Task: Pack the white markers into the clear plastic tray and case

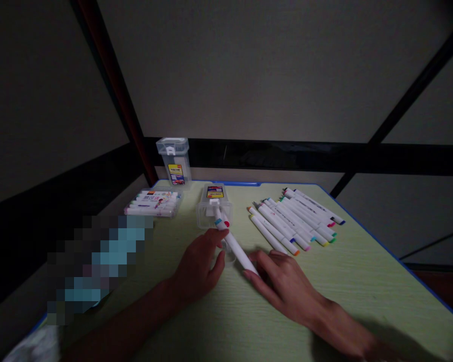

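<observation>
The open box (202,216) is my landmark: clear plastic, on its side, label up, mouth twd me. A red-ended marker (227,223) sits in it, end just inside the mouth. My R grip (287,284) is closed on the near end of a white marker (240,254), held btwn thumb & fingers. That marker slants down-R from the box, w/ its teal-banded end at the mouth. My L grip (198,259) is half-curled at the near side of the box, index against the marker by the teal band; can't tell if it's pinching.

Edges: the desk (347,291) has blue trim (381,246), well R of the box & also beyond it. Green top shows btwn the box & the loose markers (277,222) fanned to its R, more of it nearer me on that side.

Other containers: flat pack (154,202) L of the box, clear case full of white markers; upright box (176,163), lid shut, beyond & L of the box, contents unclear.
</observation>
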`<state>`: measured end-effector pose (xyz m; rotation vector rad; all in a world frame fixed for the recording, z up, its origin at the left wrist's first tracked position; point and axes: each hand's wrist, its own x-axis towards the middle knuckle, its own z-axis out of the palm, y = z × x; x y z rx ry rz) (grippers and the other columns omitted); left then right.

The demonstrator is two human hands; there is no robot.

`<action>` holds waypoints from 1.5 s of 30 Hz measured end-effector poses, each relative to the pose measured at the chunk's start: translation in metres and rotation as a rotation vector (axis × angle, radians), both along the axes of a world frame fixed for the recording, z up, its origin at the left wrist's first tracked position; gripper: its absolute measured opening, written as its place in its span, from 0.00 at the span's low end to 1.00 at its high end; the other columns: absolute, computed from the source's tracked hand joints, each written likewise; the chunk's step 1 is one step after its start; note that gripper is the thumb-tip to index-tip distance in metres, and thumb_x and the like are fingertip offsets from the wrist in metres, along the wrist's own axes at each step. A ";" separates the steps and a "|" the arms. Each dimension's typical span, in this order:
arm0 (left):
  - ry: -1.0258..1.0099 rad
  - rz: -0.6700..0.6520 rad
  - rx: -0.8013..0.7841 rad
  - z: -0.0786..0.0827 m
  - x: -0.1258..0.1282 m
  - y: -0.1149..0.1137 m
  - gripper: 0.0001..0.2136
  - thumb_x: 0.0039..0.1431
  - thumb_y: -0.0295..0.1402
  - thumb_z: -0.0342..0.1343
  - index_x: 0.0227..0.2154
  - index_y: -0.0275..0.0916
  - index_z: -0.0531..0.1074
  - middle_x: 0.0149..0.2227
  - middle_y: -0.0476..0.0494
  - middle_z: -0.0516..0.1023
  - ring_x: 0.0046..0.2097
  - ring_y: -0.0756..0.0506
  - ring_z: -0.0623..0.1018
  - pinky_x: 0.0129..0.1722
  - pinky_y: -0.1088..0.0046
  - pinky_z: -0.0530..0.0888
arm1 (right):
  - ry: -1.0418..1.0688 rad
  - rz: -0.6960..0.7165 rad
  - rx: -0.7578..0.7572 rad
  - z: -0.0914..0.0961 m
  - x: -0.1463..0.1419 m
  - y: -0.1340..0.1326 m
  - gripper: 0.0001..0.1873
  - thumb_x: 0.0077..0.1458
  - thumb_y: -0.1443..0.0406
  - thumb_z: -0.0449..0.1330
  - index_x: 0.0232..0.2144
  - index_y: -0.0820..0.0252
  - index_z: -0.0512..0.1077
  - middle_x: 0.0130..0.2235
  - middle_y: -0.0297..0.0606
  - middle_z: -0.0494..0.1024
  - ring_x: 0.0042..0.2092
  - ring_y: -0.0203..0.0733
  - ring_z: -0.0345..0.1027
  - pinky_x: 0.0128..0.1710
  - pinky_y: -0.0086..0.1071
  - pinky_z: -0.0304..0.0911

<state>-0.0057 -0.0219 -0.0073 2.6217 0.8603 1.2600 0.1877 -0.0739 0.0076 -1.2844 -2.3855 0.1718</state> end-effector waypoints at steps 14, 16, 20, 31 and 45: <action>-0.013 0.006 -0.022 0.001 -0.001 -0.001 0.19 0.54 0.22 0.46 0.50 0.38 0.56 0.39 0.42 0.70 0.34 0.49 0.71 0.39 0.71 0.70 | 0.028 -0.015 -0.039 0.002 0.000 -0.001 0.12 0.61 0.63 0.43 0.36 0.63 0.63 0.25 0.37 0.69 0.26 0.40 0.63 0.27 0.33 0.55; -0.019 0.010 -0.027 0.001 -0.001 -0.001 0.19 0.55 0.22 0.46 0.50 0.38 0.56 0.39 0.42 0.70 0.35 0.49 0.70 0.39 0.71 0.70 | 0.032 -0.018 -0.057 0.002 0.000 0.000 0.12 0.61 0.63 0.43 0.36 0.63 0.64 0.25 0.37 0.69 0.27 0.41 0.63 0.28 0.33 0.55; -0.036 0.024 -0.039 0.002 -0.001 -0.002 0.20 0.54 0.22 0.45 0.50 0.38 0.56 0.37 0.43 0.69 0.35 0.49 0.70 0.39 0.71 0.70 | 0.046 -0.020 -0.071 0.003 0.000 0.001 0.12 0.61 0.63 0.43 0.37 0.63 0.63 0.25 0.37 0.69 0.27 0.40 0.64 0.28 0.33 0.55; -0.059 0.038 -0.078 0.004 0.000 -0.002 0.20 0.53 0.22 0.46 0.50 0.39 0.57 0.36 0.45 0.69 0.35 0.49 0.70 0.39 0.72 0.70 | 0.059 0.007 -0.055 0.005 0.000 0.000 0.12 0.56 0.66 0.46 0.42 0.64 0.62 0.26 0.36 0.69 0.27 0.39 0.62 0.29 0.33 0.55; -0.071 0.027 -0.058 0.005 0.000 -0.002 0.20 0.52 0.21 0.46 0.49 0.38 0.57 0.35 0.46 0.68 0.35 0.49 0.69 0.39 0.73 0.70 | 0.036 0.043 -0.045 0.006 0.001 0.000 0.15 0.51 0.69 0.48 0.43 0.63 0.60 0.28 0.36 0.70 0.27 0.39 0.61 0.29 0.33 0.55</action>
